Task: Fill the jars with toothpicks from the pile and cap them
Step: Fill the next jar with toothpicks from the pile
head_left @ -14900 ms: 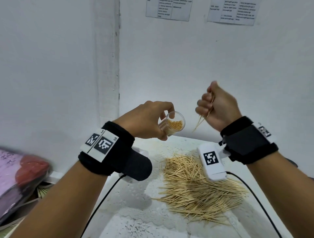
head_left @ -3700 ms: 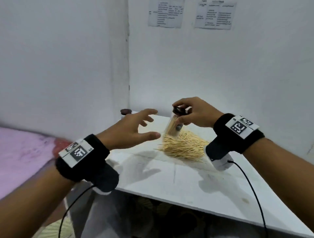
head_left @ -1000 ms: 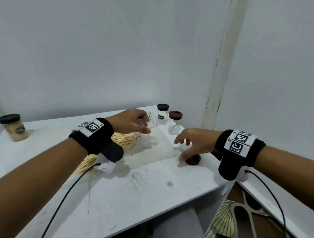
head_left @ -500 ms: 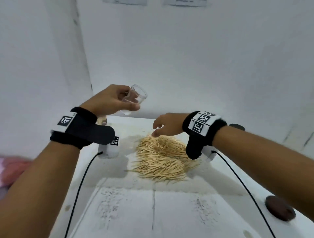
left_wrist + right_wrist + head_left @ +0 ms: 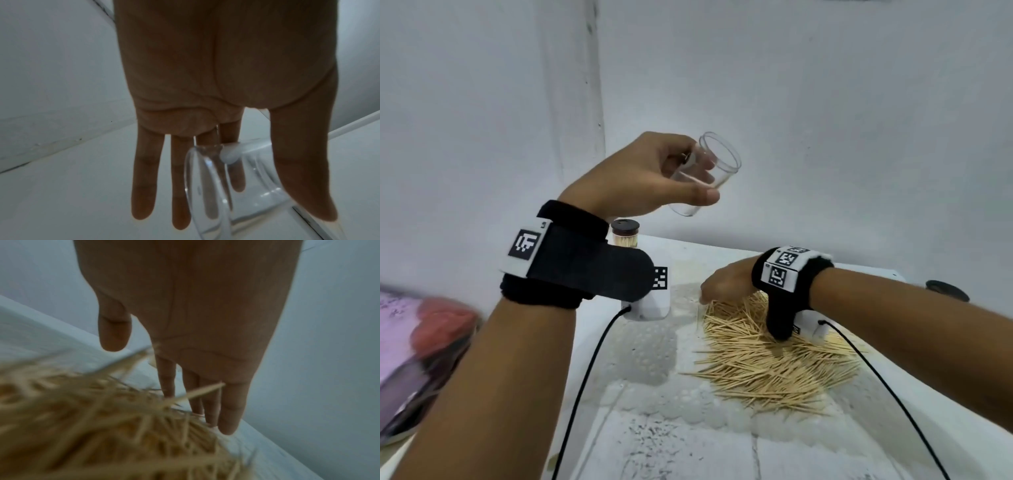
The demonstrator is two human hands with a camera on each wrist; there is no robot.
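White desk carries the toothpick pile at centre-right. Right hand reaches down at the pile's far-left edge, fingers extended into the toothpicks, nothing gripped. Left hand is raised above the desk, thumb and fingers pinching an empty clear jar, mouth tilted up-right. A filled, capped jar stands behind the left wrist. Dark lid lies at the far right.

Pink bundle — left of white table
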